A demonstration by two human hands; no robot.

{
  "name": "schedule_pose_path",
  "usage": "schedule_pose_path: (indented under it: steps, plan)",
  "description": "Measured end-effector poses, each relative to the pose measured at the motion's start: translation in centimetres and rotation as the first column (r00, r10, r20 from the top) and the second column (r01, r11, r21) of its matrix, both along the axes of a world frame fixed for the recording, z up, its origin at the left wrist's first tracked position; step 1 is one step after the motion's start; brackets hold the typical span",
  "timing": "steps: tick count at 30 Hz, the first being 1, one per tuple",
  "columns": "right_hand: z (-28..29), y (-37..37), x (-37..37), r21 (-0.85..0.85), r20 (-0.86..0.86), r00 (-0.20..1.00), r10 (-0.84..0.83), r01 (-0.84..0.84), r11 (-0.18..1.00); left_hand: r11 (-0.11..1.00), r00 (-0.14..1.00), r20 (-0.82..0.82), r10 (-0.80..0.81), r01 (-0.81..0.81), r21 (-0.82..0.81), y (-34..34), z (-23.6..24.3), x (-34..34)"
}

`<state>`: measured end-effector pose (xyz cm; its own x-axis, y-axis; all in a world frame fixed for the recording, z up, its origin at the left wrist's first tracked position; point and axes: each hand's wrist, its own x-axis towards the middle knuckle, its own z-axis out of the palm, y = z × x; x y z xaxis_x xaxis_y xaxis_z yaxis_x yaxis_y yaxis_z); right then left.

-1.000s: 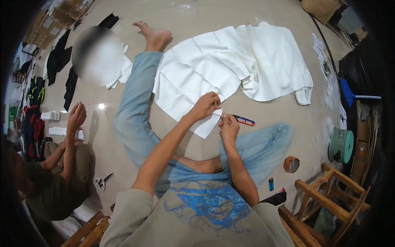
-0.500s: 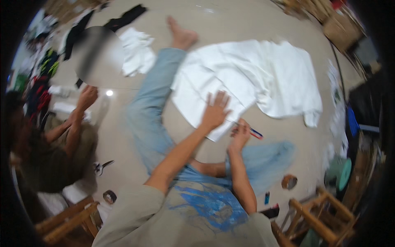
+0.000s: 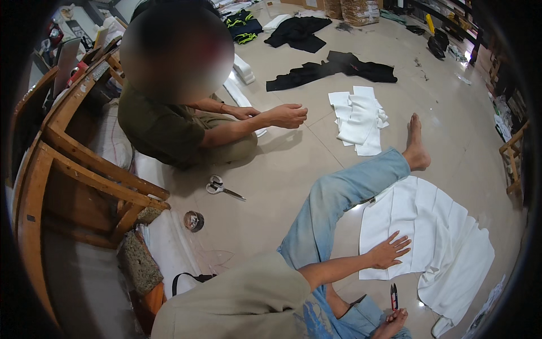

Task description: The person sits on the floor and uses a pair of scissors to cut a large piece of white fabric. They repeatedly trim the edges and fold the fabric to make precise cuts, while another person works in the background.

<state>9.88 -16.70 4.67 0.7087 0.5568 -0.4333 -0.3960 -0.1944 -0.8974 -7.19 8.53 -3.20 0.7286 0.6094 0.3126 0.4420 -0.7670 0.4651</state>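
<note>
My left hand (image 3: pixel 389 252) lies flat with fingers spread on a large white cloth (image 3: pixel 426 217) on the floor. The cloth is smooth under the hand and bunched into folds at its right. Low in the view, my right hand (image 3: pixel 390 325) is closed around what looks like a pair of small thread snips (image 3: pixel 394 298), red and dark, pointing away from me. My right hand is off the cloth, close to its near edge and beside my bent leg. Its wrist is hidden at the lower edge.
A co-worker (image 3: pixel 164 118) sits cross-legged on the left, hands raised. White-handled scissors (image 3: pixel 223 188) and a tape roll (image 3: pixel 193 221) lie on the tiles. Farther off are stacked white cloth pieces (image 3: pixel 359 120) and black garments (image 3: pixel 333 70). Wooden frames (image 3: pixel 90 169) stand left.
The view has swung left, bringing the co-worker and the scissors closer to the middle. My left hand remains spread on the cloth, and my right still grips the snips.
</note>
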Motion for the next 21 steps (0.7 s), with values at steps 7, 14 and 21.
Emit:
schedule_pose_path:
  steps: [7, 14, 21]
  plan:
    - [-1.3, 4.0, -2.6, -0.83, 0.5, 0.115, 0.858, -0.219, 0.513, 0.992, 0.992, -0.028, 0.127, -0.126, 0.027, 1.0, 3.8, -1.1]
    - [-2.1, 4.1, 0.4, -0.2, 0.58, 0.71, 0.399, -0.351, 0.915, 0.966, 0.958, -0.123, 0.258, -0.258, 0.015, 3.1, 3.8, -4.4]
    - [1.6, 10.7, -7.3, 0.394, -0.447, 0.863, -0.235, 0.426, 0.814, 0.948, 0.939, -0.167, 0.302, -0.314, -0.051, 3.2, 4.1, -4.4]
